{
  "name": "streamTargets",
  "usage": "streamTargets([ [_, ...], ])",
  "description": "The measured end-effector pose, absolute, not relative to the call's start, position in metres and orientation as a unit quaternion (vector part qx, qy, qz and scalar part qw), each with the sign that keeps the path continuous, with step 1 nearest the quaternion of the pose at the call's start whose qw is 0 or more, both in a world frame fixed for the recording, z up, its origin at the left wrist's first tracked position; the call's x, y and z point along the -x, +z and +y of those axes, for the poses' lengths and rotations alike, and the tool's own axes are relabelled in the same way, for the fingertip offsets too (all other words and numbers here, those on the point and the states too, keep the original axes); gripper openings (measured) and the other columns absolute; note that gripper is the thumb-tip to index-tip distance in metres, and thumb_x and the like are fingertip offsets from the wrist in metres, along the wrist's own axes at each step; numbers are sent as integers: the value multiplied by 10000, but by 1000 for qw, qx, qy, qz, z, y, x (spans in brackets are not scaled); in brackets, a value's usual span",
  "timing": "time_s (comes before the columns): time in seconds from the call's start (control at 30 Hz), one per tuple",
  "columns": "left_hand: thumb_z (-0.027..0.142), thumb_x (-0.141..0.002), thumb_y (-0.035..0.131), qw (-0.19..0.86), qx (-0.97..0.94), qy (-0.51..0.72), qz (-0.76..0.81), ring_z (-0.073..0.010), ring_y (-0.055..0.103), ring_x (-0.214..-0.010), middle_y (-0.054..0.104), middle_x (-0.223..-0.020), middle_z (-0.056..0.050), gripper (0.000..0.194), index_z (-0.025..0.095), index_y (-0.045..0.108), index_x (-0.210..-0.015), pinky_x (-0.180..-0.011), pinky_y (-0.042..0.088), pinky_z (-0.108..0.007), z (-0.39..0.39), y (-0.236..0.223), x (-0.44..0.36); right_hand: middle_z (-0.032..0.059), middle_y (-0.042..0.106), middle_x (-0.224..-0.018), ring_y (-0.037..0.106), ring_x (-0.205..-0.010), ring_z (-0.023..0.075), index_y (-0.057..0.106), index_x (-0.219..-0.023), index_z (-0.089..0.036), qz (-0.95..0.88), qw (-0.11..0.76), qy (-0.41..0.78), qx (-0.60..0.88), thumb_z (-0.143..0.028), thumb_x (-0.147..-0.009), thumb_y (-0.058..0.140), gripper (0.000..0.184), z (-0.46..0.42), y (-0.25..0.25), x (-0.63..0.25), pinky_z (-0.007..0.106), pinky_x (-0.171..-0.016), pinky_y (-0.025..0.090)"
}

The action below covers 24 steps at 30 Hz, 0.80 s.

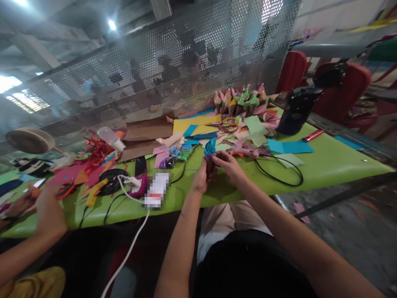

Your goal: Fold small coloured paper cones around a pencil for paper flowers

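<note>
Between my hands stands a paper ice cream cone (pixel 210 147), with a blue swirled top, a purple band and a brown lower part. My left hand (pixel 201 179) is closed round the lower part from the left. From the right, my right hand (pixel 228 164) pinches the cone near its purple band. My fingers cover much of the brown part. Just beyond my right hand lies a pink glue gun (pixel 245 150) with a black cord (pixel 299 182). Small bags of coloured bits (pixel 180 153) lie left of the cone.
Several finished paper cones (pixel 238 101) stand at the back, near a perforated metal screen (pixel 192 62). A dark tumbler (pixel 299 111) is at the right. A phone (pixel 157 190) and a yellow glue gun (pixel 94 192) lie left. A co-worker's hand (pixel 51 198) is at far left.
</note>
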<state>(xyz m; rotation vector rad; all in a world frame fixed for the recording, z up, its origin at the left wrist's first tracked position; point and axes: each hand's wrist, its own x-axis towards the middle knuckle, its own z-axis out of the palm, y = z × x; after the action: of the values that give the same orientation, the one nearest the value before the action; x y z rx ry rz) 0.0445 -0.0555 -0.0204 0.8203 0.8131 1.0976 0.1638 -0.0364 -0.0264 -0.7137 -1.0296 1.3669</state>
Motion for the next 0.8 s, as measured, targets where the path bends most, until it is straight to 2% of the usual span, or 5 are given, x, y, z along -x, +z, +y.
streamTargets([
  [0.2, 696, -922, 541, 719, -357, 473, 363, -74, 275, -374, 365, -463, 74, 519, 188, 610, -836, -403, 205, -238, -57, -16, -44, -29, 622, -744, 524, -712, 150, 671, -771, -238, -451, 595, 586, 315, -572, -608, 871, 422, -37, -26, -164, 280, -689, 427],
  [0.4, 697, -964, 435, 734, -341, 460, 364, -71, 249, -347, 338, -433, 83, 563, 182, 579, -790, -374, 205, -203, -55, -15, -42, -20, 619, -739, 527, -721, 157, 685, -771, -240, -468, 595, 571, 317, -621, -671, 817, 415, -37, -25, -164, 290, -697, 435],
  [0.67, 695, -953, 467, 743, -336, 456, 355, -70, 247, -333, 327, -433, 94, 548, 178, 585, -812, -352, 217, -192, -55, -17, -41, -15, 603, -721, 524, -716, 166, 657, -748, -239, -488, 599, 549, 319, -624, -698, 802, 415, -37, -27, -164, 297, -684, 431],
  [0.8, 714, -951, 448, 744, -339, 453, 355, -66, 216, -333, 307, -423, 94, 572, 181, 583, -792, -349, 205, -181, -56, -15, -41, -21, 598, -709, 518, -703, 162, 655, -752, -237, -486, 600, 552, 316, -605, -669, 829, 416, -37, -27, -162, 294, -671, 428],
])
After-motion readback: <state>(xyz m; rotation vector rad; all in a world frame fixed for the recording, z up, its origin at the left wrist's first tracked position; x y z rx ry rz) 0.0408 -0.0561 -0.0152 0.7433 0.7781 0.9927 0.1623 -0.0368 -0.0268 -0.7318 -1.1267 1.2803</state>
